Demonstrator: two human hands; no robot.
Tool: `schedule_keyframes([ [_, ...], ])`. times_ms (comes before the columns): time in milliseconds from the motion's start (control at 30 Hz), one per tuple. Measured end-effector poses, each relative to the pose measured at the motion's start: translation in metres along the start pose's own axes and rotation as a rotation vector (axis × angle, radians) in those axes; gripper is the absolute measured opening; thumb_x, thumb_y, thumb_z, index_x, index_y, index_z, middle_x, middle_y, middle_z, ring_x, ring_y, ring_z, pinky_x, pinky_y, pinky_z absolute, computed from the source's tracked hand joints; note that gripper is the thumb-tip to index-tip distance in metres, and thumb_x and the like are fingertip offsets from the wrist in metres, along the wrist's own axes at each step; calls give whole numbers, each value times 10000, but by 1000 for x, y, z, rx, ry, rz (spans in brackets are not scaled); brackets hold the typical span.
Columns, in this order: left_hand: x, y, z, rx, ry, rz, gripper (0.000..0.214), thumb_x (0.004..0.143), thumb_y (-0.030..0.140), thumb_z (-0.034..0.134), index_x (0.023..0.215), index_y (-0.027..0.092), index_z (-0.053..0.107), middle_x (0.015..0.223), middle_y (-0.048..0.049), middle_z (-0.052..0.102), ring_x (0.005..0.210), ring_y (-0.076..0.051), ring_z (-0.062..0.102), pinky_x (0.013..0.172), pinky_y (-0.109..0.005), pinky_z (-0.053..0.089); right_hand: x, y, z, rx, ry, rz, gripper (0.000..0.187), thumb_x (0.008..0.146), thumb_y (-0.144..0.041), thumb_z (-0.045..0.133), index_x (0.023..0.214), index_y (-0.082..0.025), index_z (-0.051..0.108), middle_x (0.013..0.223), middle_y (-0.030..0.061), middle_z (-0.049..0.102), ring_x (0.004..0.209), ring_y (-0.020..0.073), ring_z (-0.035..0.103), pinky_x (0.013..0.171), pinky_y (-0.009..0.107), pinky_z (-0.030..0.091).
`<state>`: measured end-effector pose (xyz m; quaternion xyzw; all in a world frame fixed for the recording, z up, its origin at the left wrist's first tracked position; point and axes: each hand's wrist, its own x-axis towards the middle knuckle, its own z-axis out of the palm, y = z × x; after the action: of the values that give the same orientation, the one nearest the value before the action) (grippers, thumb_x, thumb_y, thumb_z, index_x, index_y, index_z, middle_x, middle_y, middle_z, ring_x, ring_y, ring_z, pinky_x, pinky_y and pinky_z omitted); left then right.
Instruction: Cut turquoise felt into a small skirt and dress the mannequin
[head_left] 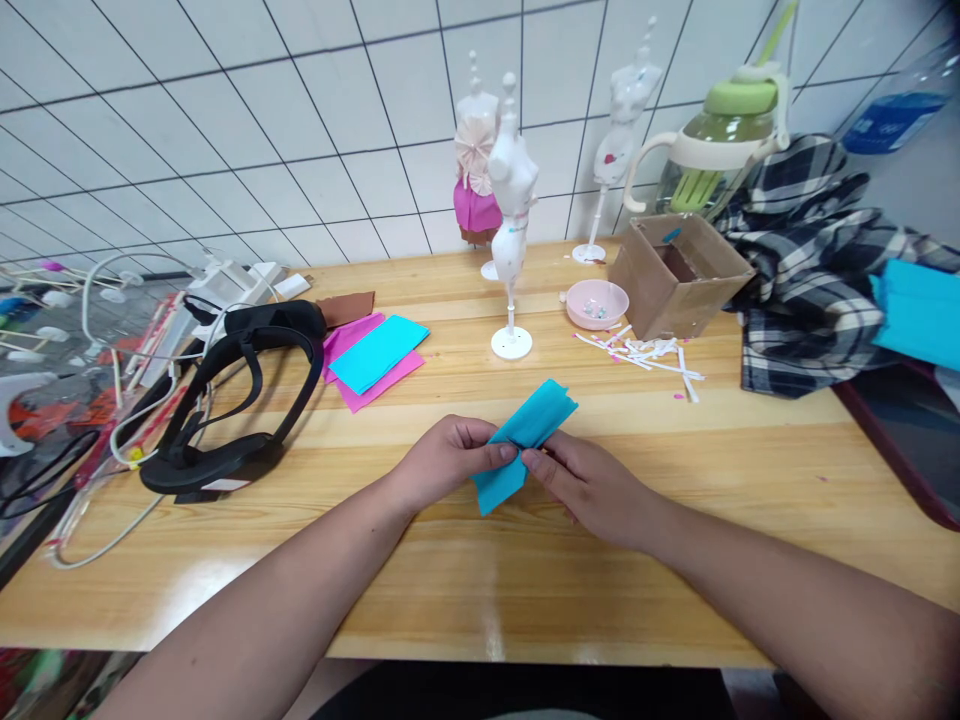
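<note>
A folded strip of blue crepe paper [545, 412] is held slantwise above the table, pinched at its middle. My left hand [451, 458] grips it from the left, thumb on top. From the right, my right hand [577, 478] is closed on the same strip, its thumb close to the other. The fingers behind the paper are partly hidden. Beyond the hands stands a bare white mini mannequin [512, 215] on a round base. Folded blue paper [381, 353] lies on pink paper [375, 385] to the left.
At the back are a mannequin in a pink skirt [477, 205], another mannequin [626, 125], a pink dish [598, 303], a cardboard box [667, 290] and white paper scraps [649, 352]. A black headset strap [232, 450] with cables lies left. Plaid cloth [795, 300] and a jug [720, 150] stand right.
</note>
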<state>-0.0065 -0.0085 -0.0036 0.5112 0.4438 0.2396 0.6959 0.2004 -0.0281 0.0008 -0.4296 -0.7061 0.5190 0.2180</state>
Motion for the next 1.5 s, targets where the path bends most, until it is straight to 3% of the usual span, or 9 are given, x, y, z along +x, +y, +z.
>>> schedule_keyframes([
  [700,-1,3,-1,-38,5,2,362,784,478,706,799,116,702,692,-13,631,620,-114,508,597,-236,385,2,9,-2,-1,-3,-16,372,990,-474,371,1073,-200,608,959,50,688,883,214,621,774,333,460],
  [1033,-2,4,0,33,-96,11,367,787,480,706,765,114,709,663,-7,620,603,-102,492,576,-227,395,1,9,-1,-42,-22,-12,405,986,-526,355,988,-197,590,898,44,666,816,194,604,714,309,444],
  [1500,-1,4,1,-8,-106,-19,371,768,484,720,767,113,715,698,-24,648,637,-121,522,605,-238,421,3,8,-1,-3,-25,7,369,979,-494,389,1012,-192,598,903,40,671,819,191,608,708,300,447],
])
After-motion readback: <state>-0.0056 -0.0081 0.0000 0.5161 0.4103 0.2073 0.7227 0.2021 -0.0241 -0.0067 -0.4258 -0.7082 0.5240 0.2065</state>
